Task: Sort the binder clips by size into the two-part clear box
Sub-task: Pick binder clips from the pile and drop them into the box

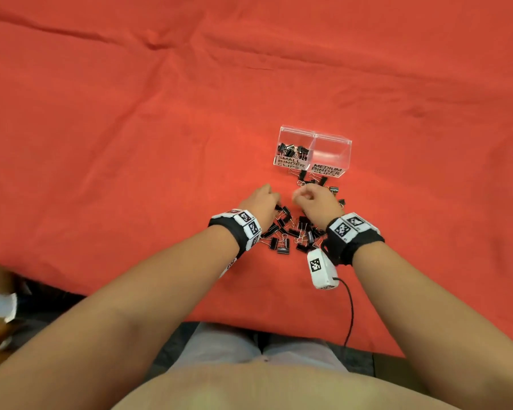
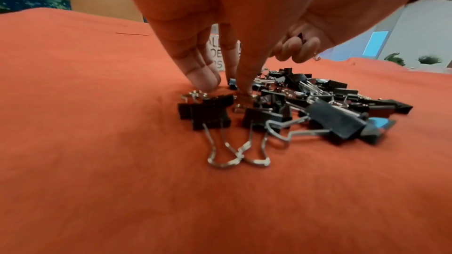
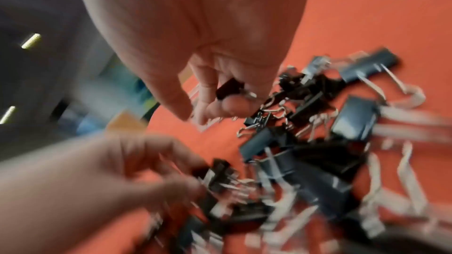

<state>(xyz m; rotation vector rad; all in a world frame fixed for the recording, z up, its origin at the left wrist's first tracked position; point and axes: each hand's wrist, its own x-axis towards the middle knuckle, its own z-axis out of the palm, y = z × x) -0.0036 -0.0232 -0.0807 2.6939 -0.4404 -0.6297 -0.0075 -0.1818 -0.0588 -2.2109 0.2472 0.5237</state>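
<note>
The clear two-part box (image 1: 332,143) stands on the red cloth. Its left half, labelled small, holds several black clips (image 1: 292,150); the right half, labelled medium, holds none. A pile of black binder clips (image 1: 293,230) of mixed sizes lies in front of it, seen close in the left wrist view (image 2: 318,107). My left hand (image 1: 274,199) reaches down at the pile's left edge, where thumb and forefinger (image 2: 234,86) pinch a small clip (image 2: 232,82) lying on the cloth. My right hand (image 1: 301,196) hovers over the pile, its curled fingers (image 3: 220,103) holding a small black clip (image 3: 229,87).
A few loose clips (image 1: 314,180) lie between the box and my hands. A white tracker with a black cable (image 1: 322,269) hangs by my right wrist. The red cloth (image 1: 131,143) stretches wide on all sides; its near edge runs just before my lap.
</note>
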